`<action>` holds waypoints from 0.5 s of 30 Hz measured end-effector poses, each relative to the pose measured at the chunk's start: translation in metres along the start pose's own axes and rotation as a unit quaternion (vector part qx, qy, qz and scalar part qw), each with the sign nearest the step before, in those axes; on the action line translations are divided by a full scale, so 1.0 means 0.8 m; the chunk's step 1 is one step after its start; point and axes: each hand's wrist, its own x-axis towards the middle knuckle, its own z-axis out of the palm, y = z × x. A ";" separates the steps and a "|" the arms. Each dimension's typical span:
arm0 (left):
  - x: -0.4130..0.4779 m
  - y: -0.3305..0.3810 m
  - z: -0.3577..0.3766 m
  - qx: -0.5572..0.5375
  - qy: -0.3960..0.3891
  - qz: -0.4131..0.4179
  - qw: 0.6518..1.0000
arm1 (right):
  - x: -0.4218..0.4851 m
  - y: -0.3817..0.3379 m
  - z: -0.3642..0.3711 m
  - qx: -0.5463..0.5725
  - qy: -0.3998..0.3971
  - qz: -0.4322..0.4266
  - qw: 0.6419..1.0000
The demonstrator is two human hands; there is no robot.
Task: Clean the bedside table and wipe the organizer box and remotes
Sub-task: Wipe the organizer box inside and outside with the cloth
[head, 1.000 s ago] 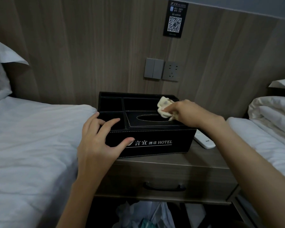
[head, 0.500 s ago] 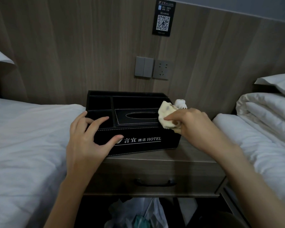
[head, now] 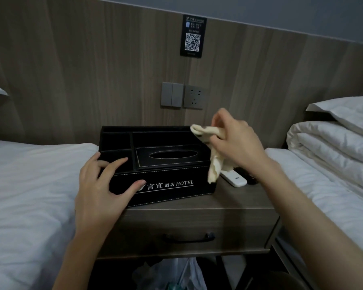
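Organizer box (head: 172, 185) sits on the desk (head: 239, 197), toward its left side, with the HOTEL lettering facing me. My left hand (head: 101, 185) braces the front-left corner. Its fingers (head: 115, 163) are spread and fairly straight over the rim of the small front compartment, and the thumb lies flat on the front face.

My right hand (head: 237, 141) is in the air over the box's right end, fingers curled and pinching a bunched cream cloth (head: 214, 164). The loose tail hangs past the right front corner and seems to press on nothing. A few dark marks show on the upper fold.

White remote (head: 235, 178) lies on the desk just beside the box's right wall. Dark remote (head: 249, 177) is just beyond it, mostly hidden under my wrist.

Step in hand, as I read it: wiping the box, cloth between strokes.

- Regather the cloth into a flat pad with a clean face out; a dangling tail wipes nothing.
- Press down with the left hand so the box doesn't skid into the remotes.
- Wrap one fingertip to reach compartment corners and dividers.
- Follow the rim of the tissue slot (head: 173, 154) rather than crossing it.
- Mind the tail near the white remote; it could drag it.

Remotes and desk top probably remain to do.
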 end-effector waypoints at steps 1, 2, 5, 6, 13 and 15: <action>0.000 0.000 0.000 -0.001 -0.001 0.000 1.000 | 0.011 0.001 0.009 0.007 0.025 0.002 1.000; 0.001 0.000 0.000 -0.001 -0.002 0.001 1.000 | 0.020 0.002 0.019 0.013 0.038 0.009 0.999; 0.002 -0.001 0.000 0.002 -0.005 0.007 1.000 | 0.031 0.006 0.056 -0.011 0.034 -0.007 0.999; 0.002 -0.002 0.000 0.003 -0.007 0.008 1.000 | 0.031 0.007 0.068 -0.027 0.027 -0.020 0.999; 0.002 -0.003 0.000 0.005 -0.008 0.008 1.000 | 0.023 0.013 0.064 0.068 -0.169 0.032 0.983; 0.001 -0.003 0.000 0.003 -0.008 0.006 1.000 | 0.023 0.016 0.063 0.033 -0.206 -0.011 0.978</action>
